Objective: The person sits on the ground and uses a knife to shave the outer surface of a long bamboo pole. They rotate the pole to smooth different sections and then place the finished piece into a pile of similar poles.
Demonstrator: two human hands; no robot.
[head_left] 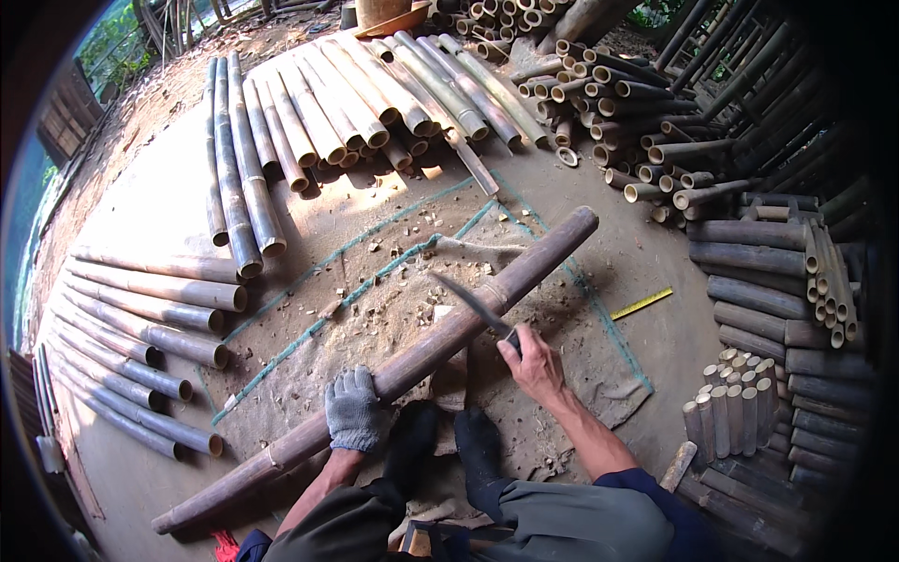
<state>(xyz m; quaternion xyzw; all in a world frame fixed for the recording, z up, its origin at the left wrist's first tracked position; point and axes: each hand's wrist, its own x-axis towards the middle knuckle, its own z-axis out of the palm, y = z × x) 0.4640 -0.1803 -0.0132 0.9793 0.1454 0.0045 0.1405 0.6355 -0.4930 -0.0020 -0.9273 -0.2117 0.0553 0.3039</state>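
Observation:
A long brown bamboo pole (440,347) lies slantwise before me, its near end at the lower left and its far end up to the right. My left hand (354,409), in a grey knitted glove, is closed round the pole below its middle. Bare, my right hand (534,361) grips the dark handle of a knife (476,304). The long dark blade points up and left, crossing over the pole near a pale ring at a node. Whether the blade touches the bamboo I cannot tell.
A cloth mat with green edging (599,314), strewn with shavings and chips, lies under the pole. Cut bamboo poles (150,309) fan out at left and back. Bamboo stacks (758,272) stand at right, near a yellow ruler (641,303). My dark-clad feet (476,450) rest below the pole.

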